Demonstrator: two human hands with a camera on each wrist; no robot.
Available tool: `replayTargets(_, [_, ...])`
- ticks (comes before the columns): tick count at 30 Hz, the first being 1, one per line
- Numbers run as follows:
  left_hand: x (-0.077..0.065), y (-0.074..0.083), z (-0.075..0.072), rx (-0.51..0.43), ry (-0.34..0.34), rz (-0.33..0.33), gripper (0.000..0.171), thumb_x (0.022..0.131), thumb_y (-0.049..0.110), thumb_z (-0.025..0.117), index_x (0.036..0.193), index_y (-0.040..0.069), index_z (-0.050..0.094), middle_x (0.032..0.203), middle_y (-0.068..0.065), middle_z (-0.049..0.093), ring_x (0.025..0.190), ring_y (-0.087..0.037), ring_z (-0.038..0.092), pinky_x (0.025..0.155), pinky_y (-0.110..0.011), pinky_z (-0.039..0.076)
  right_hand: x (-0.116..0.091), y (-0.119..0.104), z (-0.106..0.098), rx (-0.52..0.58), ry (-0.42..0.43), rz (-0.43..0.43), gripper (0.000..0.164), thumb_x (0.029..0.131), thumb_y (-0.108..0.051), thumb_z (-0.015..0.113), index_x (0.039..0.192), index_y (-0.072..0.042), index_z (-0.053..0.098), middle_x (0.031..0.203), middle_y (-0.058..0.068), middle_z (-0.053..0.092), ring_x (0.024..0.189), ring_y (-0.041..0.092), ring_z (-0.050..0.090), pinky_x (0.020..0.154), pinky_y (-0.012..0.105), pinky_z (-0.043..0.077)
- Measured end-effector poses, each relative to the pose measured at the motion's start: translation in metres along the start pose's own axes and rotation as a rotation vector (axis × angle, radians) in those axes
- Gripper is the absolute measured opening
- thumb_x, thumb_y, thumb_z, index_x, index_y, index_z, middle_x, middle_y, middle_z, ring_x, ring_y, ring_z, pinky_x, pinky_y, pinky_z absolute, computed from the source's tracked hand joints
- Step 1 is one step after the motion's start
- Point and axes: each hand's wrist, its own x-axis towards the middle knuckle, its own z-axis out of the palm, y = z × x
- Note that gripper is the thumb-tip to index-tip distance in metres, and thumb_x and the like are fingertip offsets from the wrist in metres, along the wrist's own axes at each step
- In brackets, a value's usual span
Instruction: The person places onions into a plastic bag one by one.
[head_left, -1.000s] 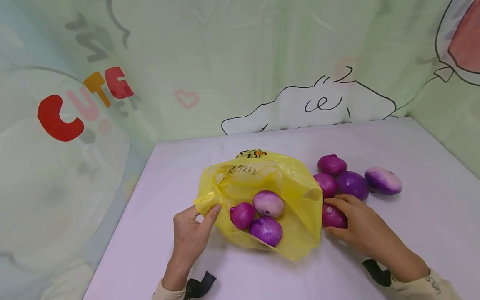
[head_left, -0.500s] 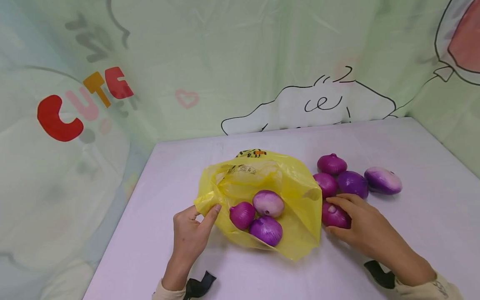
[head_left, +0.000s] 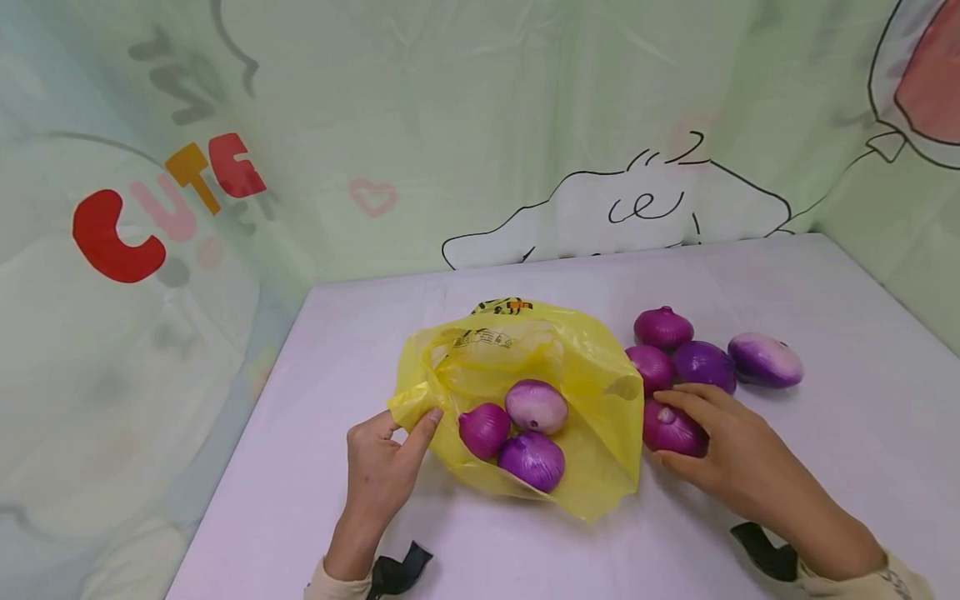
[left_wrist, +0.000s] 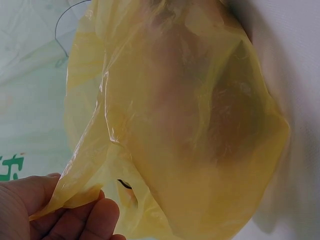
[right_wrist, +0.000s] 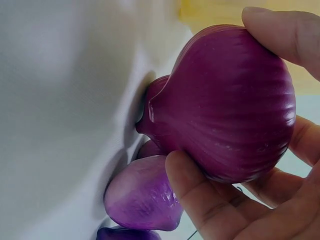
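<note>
My left hand [head_left: 384, 467] pinches the left rim of a thin yellow plastic bag [head_left: 600, 392] between thumb and fingers. The bag's mouth gapes toward me, and 3 purple onions [head_left: 532, 461] lie inside it. In the left wrist view the bag [left_wrist: 200, 125] is translucent, with dark shapes showing faintly through. Just right of the bag, my right hand [head_left: 738, 454] grips a red onion [head_left: 671, 429]. The right wrist view shows that onion [right_wrist: 230, 105] between the thumb on one side and fingers on the other.
Behind the right hand sit several more onions: a magenta one [head_left: 663, 328], another partly behind the bag [head_left: 651, 368], a dark purple one [head_left: 705, 367] and a pale purple one [head_left: 765, 361]. A pale tablecloth [head_left: 525, 550] covers the table; a printed curtain [head_left: 375, 125] hangs behind.
My right hand has shifted slightly to the right with the onion, away from the bag's edge, and more of the onion shows. The left hand and bag have stayed put.
</note>
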Motion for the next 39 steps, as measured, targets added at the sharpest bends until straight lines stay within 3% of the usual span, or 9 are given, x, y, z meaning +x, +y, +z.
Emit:
replayTargets(19, [0.001,0.002,0.000,-0.005,-0.005,-0.003,0.013,0.086,0.009,0.086,0.097,0.004,0.082,0.094,0.000,0.081,0.087,-0.012,0.074,0.072,-0.026,0.058,-0.004,-0.010,-0.011,-0.011,0.103,-0.059,0.073,0.068,-0.024,0.099,0.132,-0.006,0.068,0.133,0.019,0.061,0.120,0.044,0.056,0.090,0.070,0.051])
replayTargets(31, [0.000,0.002,0.000,-0.017,-0.004,-0.004,0.012,0.085,0.009,0.086,0.096,0.005,0.083,0.093,0.001,0.081,0.087,-0.012,0.074,0.074,-0.026,0.058,-0.011,-0.028,-0.026,-0.002,0.041,0.006,0.078,0.071,-0.034,0.098,0.138,-0.012,0.065,0.141,0.020,0.057,0.126,0.047,0.052,0.086,0.069,0.053])
replayTargets(36, [0.000,0.002,0.000,-0.012,-0.001,-0.006,0.012,0.085,0.009,0.086,0.096,0.005,0.083,0.092,0.001,0.081,0.087,-0.011,0.074,0.074,-0.026,0.058,-0.014,-0.035,-0.031,-0.009,0.104,-0.060,0.077,0.068,-0.036,0.099,0.135,-0.015,0.068,0.139,0.015,0.059,0.123,0.043,0.056,0.085,0.064,0.055])
replayTargets(39, [0.000,0.002,-0.001,-0.012,-0.001,-0.009,0.012,0.085,0.009,0.086,0.096,0.005,0.083,0.092,0.001,0.081,0.087,-0.011,0.074,0.074,-0.026,0.058,-0.017,-0.038,-0.032,-0.002,0.176,-0.135,0.077,0.064,-0.033,0.101,0.133,-0.018,0.070,0.136,0.009,0.062,0.122,0.038,0.059,0.100,0.029,0.053])
